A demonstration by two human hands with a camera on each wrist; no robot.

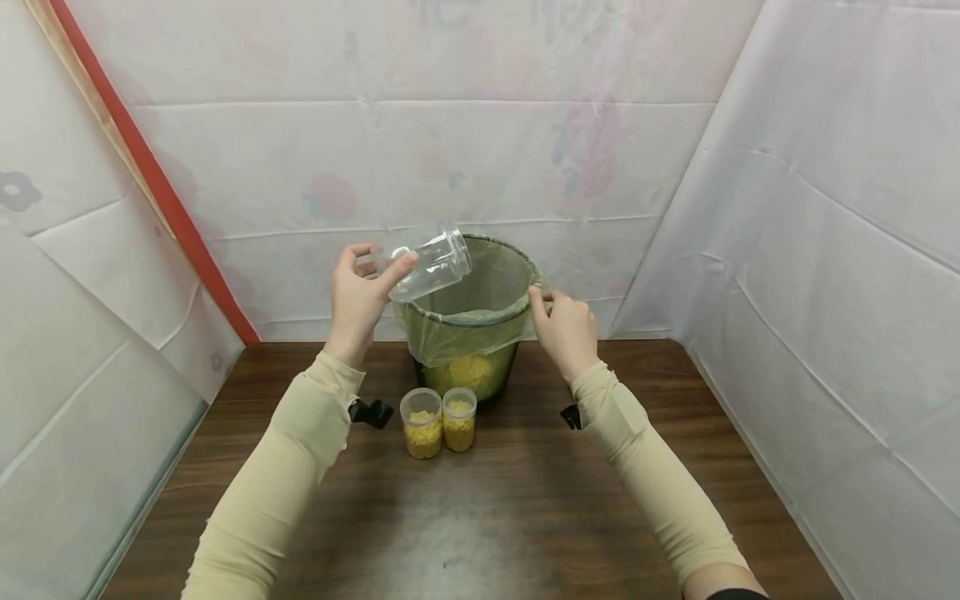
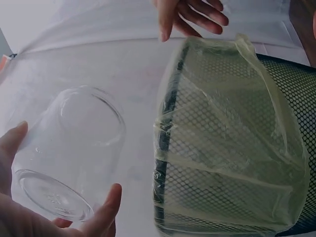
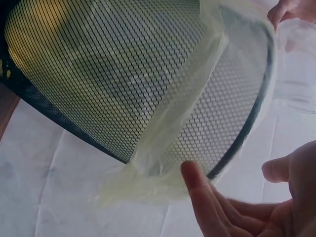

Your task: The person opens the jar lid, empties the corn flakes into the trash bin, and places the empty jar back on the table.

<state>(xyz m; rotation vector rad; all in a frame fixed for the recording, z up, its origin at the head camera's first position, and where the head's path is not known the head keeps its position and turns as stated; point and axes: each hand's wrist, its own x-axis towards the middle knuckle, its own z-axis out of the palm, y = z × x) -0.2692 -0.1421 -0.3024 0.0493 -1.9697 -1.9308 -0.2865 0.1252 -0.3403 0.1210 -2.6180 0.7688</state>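
In the head view my left hand (image 1: 356,304) grips a clear, see-through jar (image 1: 431,265), tilted on its side with its mouth toward the bin. The jar looks empty in the left wrist view. A dark mesh bin (image 1: 491,385) stands upright, lined with a thin yellow-green bag (image 1: 457,340) folded over its rim. Something yellow shows low through the mesh. My right hand (image 1: 567,333) is at the right side of the rim. In the right wrist view, a fingertip (image 3: 190,170) touches the bag's outside, while the thumb stands apart from it.
Two small clear containers, a left one (image 1: 422,433) and a right one (image 1: 459,423), hold yellow bits in front of the bin. The brown wooden table (image 1: 450,533) is bordered by pale sheeting (image 1: 480,167) behind and on both sides. A red strip (image 1: 150,171) runs down the left corner.
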